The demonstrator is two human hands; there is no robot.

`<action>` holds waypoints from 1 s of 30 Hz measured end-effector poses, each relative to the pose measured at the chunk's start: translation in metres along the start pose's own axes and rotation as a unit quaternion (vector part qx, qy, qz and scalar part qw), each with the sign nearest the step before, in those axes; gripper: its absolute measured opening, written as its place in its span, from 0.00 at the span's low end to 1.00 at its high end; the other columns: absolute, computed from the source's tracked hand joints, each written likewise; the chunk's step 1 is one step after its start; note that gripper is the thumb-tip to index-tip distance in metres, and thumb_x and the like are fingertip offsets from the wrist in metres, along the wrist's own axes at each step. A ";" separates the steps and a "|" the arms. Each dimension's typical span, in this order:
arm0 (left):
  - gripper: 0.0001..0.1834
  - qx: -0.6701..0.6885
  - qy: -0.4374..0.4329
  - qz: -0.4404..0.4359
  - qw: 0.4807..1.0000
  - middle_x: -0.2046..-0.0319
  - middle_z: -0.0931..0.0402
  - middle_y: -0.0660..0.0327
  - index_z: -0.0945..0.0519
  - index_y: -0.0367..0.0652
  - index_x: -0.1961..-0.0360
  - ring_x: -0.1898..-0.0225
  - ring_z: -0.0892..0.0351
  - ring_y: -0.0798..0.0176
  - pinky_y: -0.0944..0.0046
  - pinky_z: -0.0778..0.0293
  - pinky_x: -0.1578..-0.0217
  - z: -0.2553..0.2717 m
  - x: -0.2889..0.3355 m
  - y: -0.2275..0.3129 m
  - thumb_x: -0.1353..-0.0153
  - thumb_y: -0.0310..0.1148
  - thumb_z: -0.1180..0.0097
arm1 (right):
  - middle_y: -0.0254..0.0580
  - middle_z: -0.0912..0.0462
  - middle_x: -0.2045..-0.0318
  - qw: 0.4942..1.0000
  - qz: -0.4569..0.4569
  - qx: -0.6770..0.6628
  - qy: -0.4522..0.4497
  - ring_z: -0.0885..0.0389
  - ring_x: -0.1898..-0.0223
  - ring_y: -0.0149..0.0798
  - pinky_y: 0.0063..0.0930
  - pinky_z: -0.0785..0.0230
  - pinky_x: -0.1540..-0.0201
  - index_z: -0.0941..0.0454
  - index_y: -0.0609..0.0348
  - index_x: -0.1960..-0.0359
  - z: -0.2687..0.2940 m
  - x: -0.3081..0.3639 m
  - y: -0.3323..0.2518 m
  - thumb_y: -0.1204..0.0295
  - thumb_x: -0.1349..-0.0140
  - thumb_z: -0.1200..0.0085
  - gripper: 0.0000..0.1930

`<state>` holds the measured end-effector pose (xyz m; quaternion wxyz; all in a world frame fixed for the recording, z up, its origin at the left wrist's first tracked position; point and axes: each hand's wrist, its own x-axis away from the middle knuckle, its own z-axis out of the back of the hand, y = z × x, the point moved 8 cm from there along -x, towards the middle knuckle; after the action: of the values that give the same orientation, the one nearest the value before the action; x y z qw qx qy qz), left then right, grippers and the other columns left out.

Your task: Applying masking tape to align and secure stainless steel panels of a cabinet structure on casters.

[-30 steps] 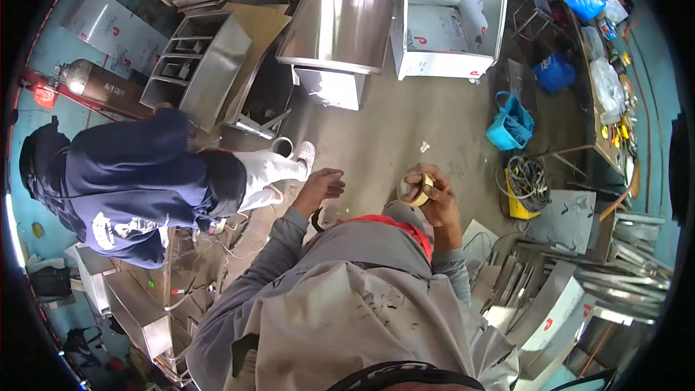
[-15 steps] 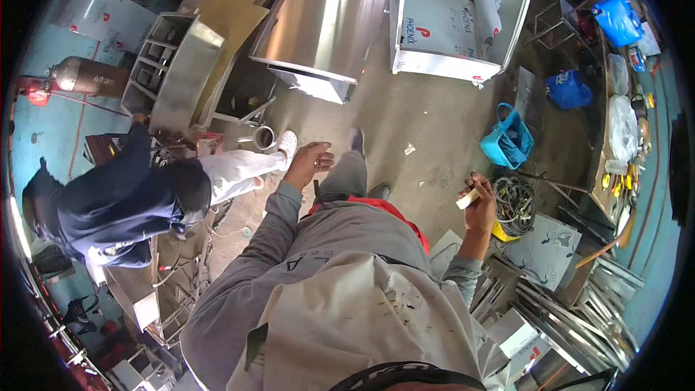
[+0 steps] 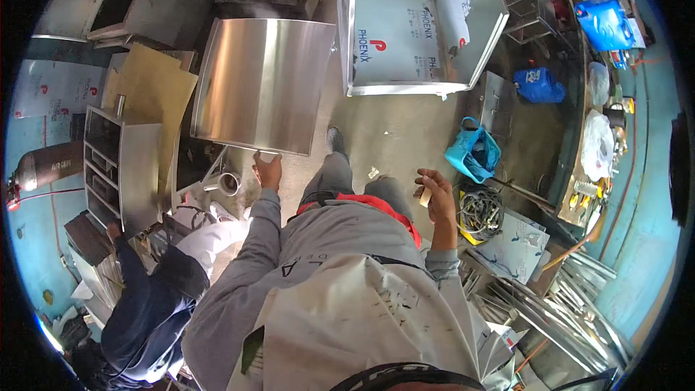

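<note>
My left hand (image 3: 268, 171) reaches to the near edge of a curved, shiny steel panel (image 3: 264, 80). Its fingers are apart, and the fingertips meet or nearly meet that edge. In my right hand (image 3: 440, 206), held out in front of my body on the right, is a small cream-coloured roll of tape (image 3: 426, 196). The fingers close round it and hide part of it. Beyond, to the right of the panel, stands a large open steel box (image 3: 397, 40) lined with printed protective film.
A co-worker (image 3: 156, 297) in dark blue bends at the left beside a steel rack (image 3: 141, 166). A mug-like metal pot (image 3: 229, 184) sits near the panel. On the right are a light-blue bag (image 3: 473, 152), coiled cables (image 3: 480, 213) and a cluttered workbench (image 3: 579, 152).
I have moved forward, closer to the panel and the box. My left hand has gone from hanging free to the panel's near edge. The co-worker now sits lower in view, an arm at the rack.
</note>
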<state>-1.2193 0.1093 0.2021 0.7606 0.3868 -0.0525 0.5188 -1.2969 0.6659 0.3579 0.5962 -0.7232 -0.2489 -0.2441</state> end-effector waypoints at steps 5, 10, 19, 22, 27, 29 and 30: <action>0.59 -0.074 0.084 0.067 0.991 0.25 0.31 0.34 0.38 0.36 0.18 0.24 0.30 0.35 0.45 0.33 0.25 0.008 -0.084 -0.070 0.45 0.51 0.25 | 0.44 0.12 0.59 0.998 -0.014 0.059 -0.008 0.13 0.69 0.33 0.29 0.18 0.63 0.16 0.65 0.43 -0.035 -0.097 -0.100 0.66 0.28 0.35 0.18; 0.47 0.062 -0.032 0.183 0.981 0.31 0.25 0.35 0.25 0.32 0.28 0.30 0.24 0.40 0.49 0.30 0.29 -0.024 -0.090 -0.074 0.43 0.51 0.26 | 0.44 0.12 0.60 0.990 -0.013 0.131 -0.058 0.14 0.68 0.32 0.29 0.20 0.63 0.14 0.64 0.43 -0.057 -0.224 -0.144 0.65 0.29 0.34 0.18; 0.32 -0.136 0.106 0.060 0.983 0.50 0.13 0.39 0.16 0.32 0.39 0.43 0.14 0.38 0.46 0.21 0.38 -0.042 -0.009 0.044 0.42 0.40 0.27 | 0.39 0.12 0.62 0.959 0.110 0.262 -0.011 0.15 0.71 0.33 0.29 0.22 0.67 0.11 0.62 0.48 -0.040 -0.438 -0.281 0.70 0.29 0.35 0.12; 0.35 -0.058 0.099 -0.045 0.992 0.44 0.16 0.44 0.19 0.40 0.34 0.46 0.15 0.40 0.45 0.18 0.44 -0.088 -0.008 0.156 0.42 0.41 0.27 | 0.33 0.13 0.67 0.698 0.227 0.640 0.228 0.18 0.73 0.31 0.28 0.23 0.70 0.11 0.55 0.48 0.144 -0.548 -0.327 0.70 0.29 0.37 0.11; 0.29 0.005 0.041 -0.210 0.977 0.40 0.16 0.50 0.19 0.46 0.34 0.44 0.13 0.48 0.51 0.17 0.43 -0.152 -0.008 0.414 0.35 0.34 0.27 | 0.61 0.08 0.49 0.714 0.157 0.491 0.474 0.08 0.48 0.57 0.54 0.18 0.44 0.21 0.57 0.30 0.254 -0.595 -0.446 0.48 0.37 0.29 0.39; 0.31 0.042 0.035 -0.342 0.938 0.41 0.18 0.45 0.20 0.48 0.32 0.41 0.18 0.37 0.42 0.22 0.39 -0.192 -0.026 0.512 0.37 0.38 0.31 | 0.67 0.12 0.43 0.671 0.239 0.482 0.510 0.11 0.42 0.61 0.53 0.20 0.41 0.24 0.55 0.26 0.339 -0.627 -0.477 0.40 0.40 0.28 0.46; 0.36 0.025 0.019 -0.331 0.943 0.39 0.21 0.42 0.24 0.44 0.28 0.36 0.22 0.36 0.41 0.25 0.35 -0.210 -0.039 0.541 0.38 0.38 0.32 | 0.67 0.12 0.43 0.673 0.237 0.486 0.505 0.11 0.42 0.61 0.53 0.20 0.41 0.24 0.55 0.26 0.345 -0.645 -0.470 0.40 0.40 0.28 0.46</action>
<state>-1.7533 0.3034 0.3261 0.8805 0.3913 0.1055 0.2459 -2.0716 1.0386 0.2289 0.9361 -0.1331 0.1866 -0.2670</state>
